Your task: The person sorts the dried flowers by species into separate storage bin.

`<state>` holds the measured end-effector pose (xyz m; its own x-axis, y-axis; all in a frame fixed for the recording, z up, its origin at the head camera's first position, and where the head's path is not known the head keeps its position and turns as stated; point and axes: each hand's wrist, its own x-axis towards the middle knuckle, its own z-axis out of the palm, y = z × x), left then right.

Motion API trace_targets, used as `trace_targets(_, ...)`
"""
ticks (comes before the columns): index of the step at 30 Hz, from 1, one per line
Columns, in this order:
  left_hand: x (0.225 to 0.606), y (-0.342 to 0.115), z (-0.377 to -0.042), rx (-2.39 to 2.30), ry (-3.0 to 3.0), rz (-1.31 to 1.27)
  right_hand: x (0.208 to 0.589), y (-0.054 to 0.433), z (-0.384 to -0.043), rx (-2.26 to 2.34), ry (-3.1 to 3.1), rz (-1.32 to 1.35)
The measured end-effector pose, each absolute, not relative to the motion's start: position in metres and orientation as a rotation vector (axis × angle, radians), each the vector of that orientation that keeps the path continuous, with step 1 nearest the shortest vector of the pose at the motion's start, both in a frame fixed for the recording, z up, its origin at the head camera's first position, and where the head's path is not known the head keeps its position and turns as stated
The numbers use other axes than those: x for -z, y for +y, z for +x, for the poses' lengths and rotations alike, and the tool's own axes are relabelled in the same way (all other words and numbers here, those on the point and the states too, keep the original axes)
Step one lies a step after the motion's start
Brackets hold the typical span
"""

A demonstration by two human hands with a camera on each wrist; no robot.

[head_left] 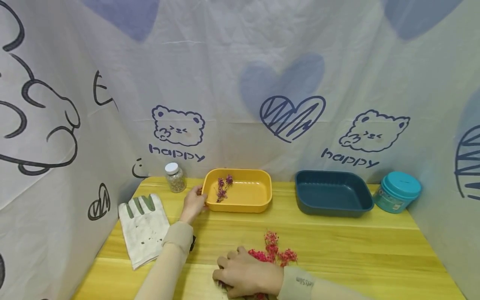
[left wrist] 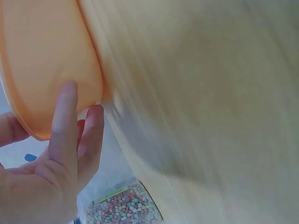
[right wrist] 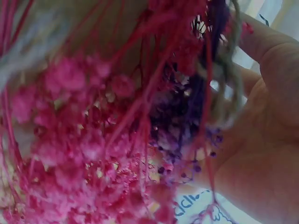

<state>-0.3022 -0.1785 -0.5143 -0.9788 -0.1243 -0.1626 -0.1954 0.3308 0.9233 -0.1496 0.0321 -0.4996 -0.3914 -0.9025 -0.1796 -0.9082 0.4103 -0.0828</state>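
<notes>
A: What are the person's two hands about?

B: The left hand (head_left: 193,204) grips the yellow tray (head_left: 240,207) at its left end, one digit laid along the outer wall and others round the corner. The right hand (head_left: 249,271) bends over pink flowers (head_left: 271,248) on the surface (head_left: 348,254), nearer the person than the yellow tray. So the hands are well apart.

A: Has the right one pinched a stem?

B: That cannot be told. From above, its knuckles hide what lies beneath, and in the right wrist view the blossoms cover most of the fingers. Purple flowers (right wrist: 177,116) and a pale cord (right wrist: 229,84) do show there, close by the palm.

A: And the other pieces?

B: A purple sprig (head_left: 222,191) lies inside the yellow tray, toward its left side. The blue tray (head_left: 333,210) stands to the right of the yellow tray, apart from it.

A: Which step would that be?

B: Probably an early part of sorting flowers by colour, with the bunch in front of the yellow tray being separated.

A: Then what does the next move call for?

B: Most likely a light pinch low on one stem, eased out slowly, since the fine heads look apt to snag or shed.
</notes>
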Motion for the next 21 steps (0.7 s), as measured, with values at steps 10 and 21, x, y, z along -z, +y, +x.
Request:
trace_targets(10,0.514,-0.178,-0.300,-1.768,2.503,-0.309,0.496,0.033,-0.152,0.120,2.420,-1.691)
trace_targets(21,0.512,-0.177,-0.298,-1.742,2.528,-0.317,0.474,0.051,-0.174,0.740,2.151,-1.480)
